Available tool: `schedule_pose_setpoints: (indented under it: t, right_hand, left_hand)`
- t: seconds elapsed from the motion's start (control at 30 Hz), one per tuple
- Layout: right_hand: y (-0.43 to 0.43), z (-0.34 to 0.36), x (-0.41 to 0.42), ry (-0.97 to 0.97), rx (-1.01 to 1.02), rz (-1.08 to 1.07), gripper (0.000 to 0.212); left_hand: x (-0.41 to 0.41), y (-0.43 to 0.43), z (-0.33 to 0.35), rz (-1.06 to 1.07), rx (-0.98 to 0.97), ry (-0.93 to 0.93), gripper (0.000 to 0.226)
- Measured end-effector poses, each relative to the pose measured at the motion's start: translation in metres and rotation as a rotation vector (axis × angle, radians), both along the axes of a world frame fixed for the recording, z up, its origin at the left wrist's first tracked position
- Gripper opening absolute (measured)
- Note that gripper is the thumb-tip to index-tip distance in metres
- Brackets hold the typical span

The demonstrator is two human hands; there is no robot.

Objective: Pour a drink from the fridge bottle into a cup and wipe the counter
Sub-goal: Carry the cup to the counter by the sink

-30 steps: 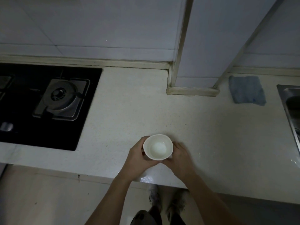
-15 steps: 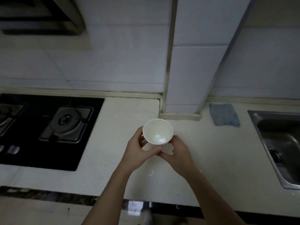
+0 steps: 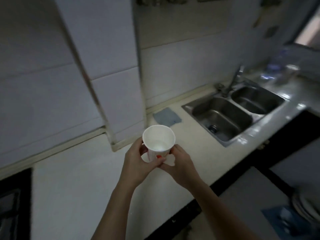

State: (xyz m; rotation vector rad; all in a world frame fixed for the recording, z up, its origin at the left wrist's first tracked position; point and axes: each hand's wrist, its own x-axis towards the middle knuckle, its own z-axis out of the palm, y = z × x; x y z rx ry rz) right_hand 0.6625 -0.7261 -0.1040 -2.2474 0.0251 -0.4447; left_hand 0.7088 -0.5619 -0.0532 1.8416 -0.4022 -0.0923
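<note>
Grips the white paper cup [image 3: 158, 138] upright above the counter [image 3: 78, 179], left hand [image 3: 138, 161] and right hand [image 3: 180, 163] both curled round its lower wall. Hangs near the front edge, with pale surface leftward to the stove [image 3: 10, 205], blue cloth [image 3: 167, 116] behind, sink [image 3: 225, 118] rightward.

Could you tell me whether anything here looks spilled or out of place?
Nothing stands out: left hand and right hand hold the paper cup over the counter, no spill shows, the blue cloth lies flat.
</note>
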Motion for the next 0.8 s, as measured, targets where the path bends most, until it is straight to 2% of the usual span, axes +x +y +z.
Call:
schedule_pose_setpoints:
  t: [0.37,0.5,0.6,0.8]
  right_hand:
    - [-0.095,0.016,-0.124,0.038,-0.024,-0.557,0.057]
    - [-0.118,0.025,-0.165,0.019,0.023,-0.715,0.044]
    - [-0.133,0.024,-0.188,-0.005,0.057,-0.793,0.041]
    - [-0.170,0.015,-0.218,-0.016,0.057,-0.871,0.052]
  left_hand:
    - [-0.045,-0.139,0.010,-0.550,-0.047,0.016,0.071]
    - [-0.070,-0.183,0.017,-0.699,-0.072,0.020,0.072]
    - [-0.085,-0.211,0.018,-0.779,-0.075,0.027,0.076]
    - [-0.110,-0.260,0.012,-0.853,-0.074,0.056,0.072]
